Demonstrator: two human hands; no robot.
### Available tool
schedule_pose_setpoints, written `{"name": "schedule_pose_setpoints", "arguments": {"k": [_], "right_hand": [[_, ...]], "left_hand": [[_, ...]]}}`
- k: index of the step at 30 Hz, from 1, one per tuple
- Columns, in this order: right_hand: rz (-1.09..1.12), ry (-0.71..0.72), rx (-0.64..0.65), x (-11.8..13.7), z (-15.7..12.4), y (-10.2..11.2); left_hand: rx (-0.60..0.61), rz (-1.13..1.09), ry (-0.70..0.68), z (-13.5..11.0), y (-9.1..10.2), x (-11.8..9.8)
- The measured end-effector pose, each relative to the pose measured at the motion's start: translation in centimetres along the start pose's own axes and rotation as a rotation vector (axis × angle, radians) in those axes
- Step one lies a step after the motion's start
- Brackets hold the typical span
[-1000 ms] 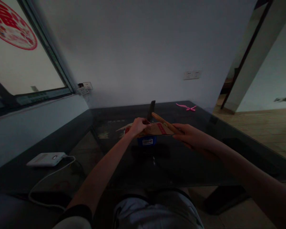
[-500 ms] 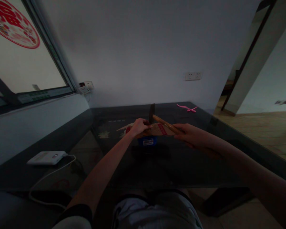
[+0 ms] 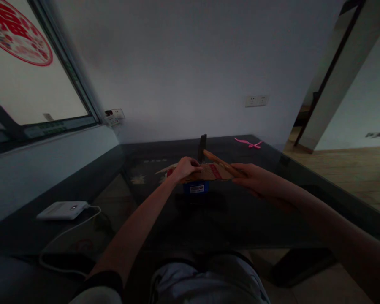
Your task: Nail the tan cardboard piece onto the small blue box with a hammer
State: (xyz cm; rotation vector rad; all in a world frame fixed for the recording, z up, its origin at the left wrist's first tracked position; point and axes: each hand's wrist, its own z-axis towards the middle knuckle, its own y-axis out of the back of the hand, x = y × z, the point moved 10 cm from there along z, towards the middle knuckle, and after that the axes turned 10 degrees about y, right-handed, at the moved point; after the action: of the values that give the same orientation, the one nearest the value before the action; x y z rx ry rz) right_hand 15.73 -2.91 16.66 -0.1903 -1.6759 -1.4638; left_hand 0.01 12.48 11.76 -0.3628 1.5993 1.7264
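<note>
A brown cardboard piece [image 3: 209,172] with a red stripe rests across a small blue box [image 3: 195,187] on the dark glass table [image 3: 228,219]. My left hand [image 3: 184,167] is closed in a pinch on top of the cardboard; what its fingertips hold is too small to see. My right hand [image 3: 253,179] grips the wooden handle of a hammer [image 3: 210,155]. The hammer's dark head stands just right of my left fingers, a little above the cardboard.
A white device [image 3: 62,210] with a white cable [image 3: 66,236] lies at the left on the table. A pink ribbon [image 3: 248,143] lies at the far right corner. Wall sockets [image 3: 256,100] sit on the back wall. A doorway opens at the right.
The hammer head dipped toward the cardboard half a second ago and has now risen slightly. Both hands stay in place.
</note>
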Motion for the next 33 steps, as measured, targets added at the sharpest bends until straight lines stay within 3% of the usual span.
{"name": "schedule_pose_setpoints", "arguments": {"k": [9, 15, 20, 33], "right_hand": [[-0.010, -0.024, 0.031, -0.6, 0.2, -0.6], [0.008, -0.007, -0.029, 0.2, -0.3, 0.5], [0.059, 0.008, -0.007, 0.0, -0.6, -0.2], [0.079, 0.002, -0.022, -1.1, -0.7, -0.4]], "left_hand": [[0.014, 0.001, -0.025, -0.3, 0.2, -0.4], [0.018, -0.028, -0.032, -0.4, 0.6, -0.4], [0.024, -0.017, -0.054, -0.8, 0.7, -0.6], [-0.035, 0.057, -0.109, -1.1, 0.9, -0.5]]}}
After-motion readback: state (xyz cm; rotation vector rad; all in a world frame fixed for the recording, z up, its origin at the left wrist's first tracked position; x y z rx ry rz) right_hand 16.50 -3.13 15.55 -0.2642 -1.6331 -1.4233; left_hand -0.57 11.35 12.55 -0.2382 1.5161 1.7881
